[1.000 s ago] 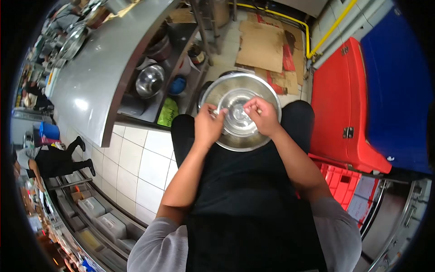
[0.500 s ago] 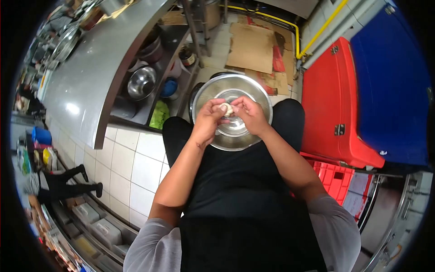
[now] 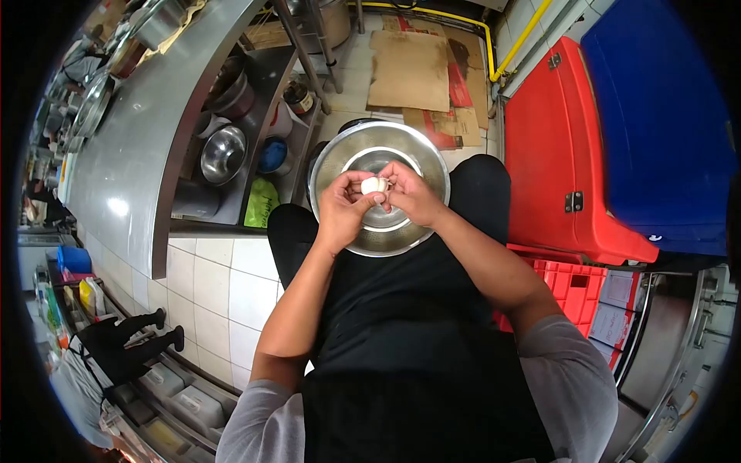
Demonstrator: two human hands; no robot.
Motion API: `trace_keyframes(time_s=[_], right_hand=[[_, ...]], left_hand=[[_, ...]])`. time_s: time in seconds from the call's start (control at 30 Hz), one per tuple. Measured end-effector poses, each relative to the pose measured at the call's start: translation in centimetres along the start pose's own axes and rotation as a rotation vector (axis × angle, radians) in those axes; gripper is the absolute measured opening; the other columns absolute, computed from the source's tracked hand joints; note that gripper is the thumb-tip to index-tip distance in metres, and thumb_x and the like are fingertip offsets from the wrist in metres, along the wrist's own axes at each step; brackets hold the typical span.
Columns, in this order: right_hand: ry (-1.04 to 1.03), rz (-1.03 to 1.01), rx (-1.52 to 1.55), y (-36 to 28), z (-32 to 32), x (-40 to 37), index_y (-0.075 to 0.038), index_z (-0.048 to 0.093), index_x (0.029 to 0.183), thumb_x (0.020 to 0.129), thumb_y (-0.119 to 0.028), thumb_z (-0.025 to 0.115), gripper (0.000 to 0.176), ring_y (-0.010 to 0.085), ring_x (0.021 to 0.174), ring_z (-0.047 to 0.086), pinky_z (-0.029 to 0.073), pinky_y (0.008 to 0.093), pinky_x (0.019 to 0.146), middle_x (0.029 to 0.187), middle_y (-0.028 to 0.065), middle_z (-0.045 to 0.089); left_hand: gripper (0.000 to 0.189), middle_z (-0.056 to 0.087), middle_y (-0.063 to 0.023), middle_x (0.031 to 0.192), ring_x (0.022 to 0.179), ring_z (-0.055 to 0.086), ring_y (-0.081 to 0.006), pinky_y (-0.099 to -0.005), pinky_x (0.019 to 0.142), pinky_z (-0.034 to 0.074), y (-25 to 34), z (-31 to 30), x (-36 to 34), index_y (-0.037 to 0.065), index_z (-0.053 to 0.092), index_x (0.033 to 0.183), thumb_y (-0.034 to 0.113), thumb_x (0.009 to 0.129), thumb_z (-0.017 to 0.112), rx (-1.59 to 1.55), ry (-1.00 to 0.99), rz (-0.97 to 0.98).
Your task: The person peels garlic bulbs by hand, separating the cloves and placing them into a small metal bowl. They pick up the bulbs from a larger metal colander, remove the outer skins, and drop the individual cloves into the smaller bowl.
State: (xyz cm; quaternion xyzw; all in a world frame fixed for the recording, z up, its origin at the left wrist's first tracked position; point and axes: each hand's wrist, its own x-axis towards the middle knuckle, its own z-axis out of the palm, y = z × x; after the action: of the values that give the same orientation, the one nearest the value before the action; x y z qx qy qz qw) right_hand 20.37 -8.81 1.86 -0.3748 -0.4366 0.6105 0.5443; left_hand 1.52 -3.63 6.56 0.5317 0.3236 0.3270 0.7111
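A white garlic bulb (image 3: pixel 373 186) is held between both hands above a large metal bowl (image 3: pixel 324 171). My left hand (image 3: pixel 344 202) grips the bulb from the left, its thumb below it. From the right, my right hand (image 3: pixel 411 194) pinches the bulb's side with thumb and fingertips. Inside the large bowl sits a smaller shiny bowl (image 3: pixel 380 219), partly covered by my hands. The large bowl rests between my knees, against the black apron (image 3: pixel 401 324).
To the left stands a steel table (image 3: pixel 131 162), with a metal bowl (image 3: pixel 224 154) and a green bag (image 3: pixel 262 203) on its lower shelf. A red and blue cooler box (image 3: pixel 540 154) is on the right. Flattened cardboard (image 3: pixel 409 71) lies ahead. Another person's legs (image 3: pixel 135 343) show at lower left.
The garlic bulb has turned in my fingers and shows a whiter, rounder side. My view has shifted slightly, so the bowls and hands appear further left. The person at lower left has shifted position.
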Motion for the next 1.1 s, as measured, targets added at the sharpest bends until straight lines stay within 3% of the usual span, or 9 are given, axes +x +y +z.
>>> trace_keyframes(time_s=[0.1, 0.37, 0.43, 0.5, 0.7, 0.8, 0.87, 0.97, 1.1], right_hand=[[0.042, 0.003, 0.061, 0.3, 0.2, 0.2, -0.006, 0.052, 0.114, 0.102, -0.008, 0.064, 0.017, 0.0071, 0.072, 0.057, 0.046, 0.0240, 0.061, 0.094, 0.0037, 0.062], [0.108, 0.120, 0.167, 0.5, -1.2, 0.0, -0.007, 0.055, 0.107, 0.100, -0.004, 0.056, 0.008, 0.0063, 0.075, 0.054, 0.045, 0.0229, 0.064, 0.098, 0.0022, 0.061], [0.104, 0.139, 0.148, 0.2, -1.3, 0.3, -0.006, 0.057, 0.108, 0.100, -0.004, 0.055, 0.009, 0.0068, 0.079, 0.057, 0.047, 0.0232, 0.067, 0.100, 0.0026, 0.061], [0.201, -0.229, -0.304, 0.4, -0.6, 1.1, -0.005, 0.059, 0.113, 0.100, -0.006, 0.058, 0.012, 0.0079, 0.085, 0.060, 0.050, 0.0252, 0.070, 0.103, 0.0042, 0.061], [0.033, 0.055, -0.007, -0.9, -1.0, 0.2, -0.002, 0.058, 0.118, 0.100, -0.001, 0.055, 0.018, 0.0082, 0.088, 0.063, 0.052, 0.0259, 0.074, 0.107, 0.0030, 0.062], [0.028, -0.005, -0.057, 0.1, -1.0, 0.3, -0.003, 0.057, 0.113, 0.100, 0.001, 0.057, 0.014, 0.0076, 0.084, 0.062, 0.052, 0.0264, 0.071, 0.101, 0.0005, 0.062], [0.152, -0.021, -0.330, 0.4, -0.8, 0.4, -0.004, 0.057, 0.110, 0.098, 0.004, 0.059, 0.014, 0.0073, 0.083, 0.062, 0.052, 0.0261, 0.072, 0.100, 0.0008, 0.062], [0.173, -0.073, -0.187, 0.6, -1.0, 0.9, -0.003, 0.059, 0.113, 0.097, 0.004, 0.059, 0.017, 0.0076, 0.081, 0.062, 0.052, 0.0253, 0.073, 0.102, 0.0023, 0.063], [0.182, -0.153, -0.177, -0.3, -0.6, 0.9, -0.004, 0.061, 0.112, 0.098, -0.001, 0.066, 0.015, 0.0074, 0.084, 0.062, 0.052, 0.0244, 0.073, 0.098, 0.0007, 0.065]], left_hand=[[0.038, 0.075, -0.0106, 0.111, 0.099, 0.072, -0.0147, -0.0287, 0.093, 0.058, -0.2, 0.6, 0.0, -0.004, 0.063, 0.127, -0.005, 0.093, 0.079, 0.005, 0.014, 0.014], [0.034, 0.076, -0.0150, 0.112, 0.098, 0.075, -0.0175, -0.0311, 0.090, 0.061, -1.1, 1.3, 0.3, -0.006, 0.062, 0.124, -0.006, 0.094, 0.078, 0.023, 0.001, 0.040], [0.039, 0.075, -0.0095, 0.114, 0.103, 0.071, -0.0136, -0.0281, 0.093, 0.057, -0.7, 1.2, 0.4, -0.004, 0.064, 0.128, -0.003, 0.093, 0.080, -0.073, 0.011, 0.014], [0.041, 0.076, -0.0105, 0.112, 0.100, 0.072, -0.0141, -0.0280, 0.091, 0.058, -0.9, 0.6, 0.9, -0.004, 0.064, 0.128, -0.005, 0.091, 0.081, -0.040, 0.067, 0.015], [0.035, 0.079, -0.0159, 0.106, 0.096, 0.077, -0.0184, -0.0305, 0.089, 0.063, -0.7, 0.5, 0.4, -0.008, 0.065, 0.121, -0.009, 0.089, 0.081, 0.034, -0.016, 0.047], [0.034, 0.078, -0.0140, 0.106, 0.095, 0.076, -0.0158, -0.0300, 0.087, 0.063, -1.2, 0.5, 0.3, -0.007, 0.066, 0.120, -0.008, 0.089, 0.082, 0.092, -0.014, 0.052], [0.034, 0.078, -0.0132, 0.106, 0.095, 0.075, -0.0148, -0.0296, 0.086, 0.063, -1.3, 0.6, 0.3, -0.007, 0.066, 0.120, -0.007, 0.089, 0.082, 0.125, -0.012, 0.065], [0.034, 0.075, -0.0088, 0.106, 0.092, 0.073, -0.0130, -0.0287, 0.084, 0.062, -1.0, 0.7, 0.8, -0.006, 0.068, 0.120, -0.006, 0.089, 0.083, 0.032, 0.003, 0.042], [0.039, 0.067, -0.0044, 0.102, 0.083, 0.069, -0.0113, -0.0267, 0.076, 0.059, -0.1, 0.6, 0.9, -0.002, 0.072, 0.120, 0.000, 0.085, 0.088, 0.304, 0.130, 0.097]])
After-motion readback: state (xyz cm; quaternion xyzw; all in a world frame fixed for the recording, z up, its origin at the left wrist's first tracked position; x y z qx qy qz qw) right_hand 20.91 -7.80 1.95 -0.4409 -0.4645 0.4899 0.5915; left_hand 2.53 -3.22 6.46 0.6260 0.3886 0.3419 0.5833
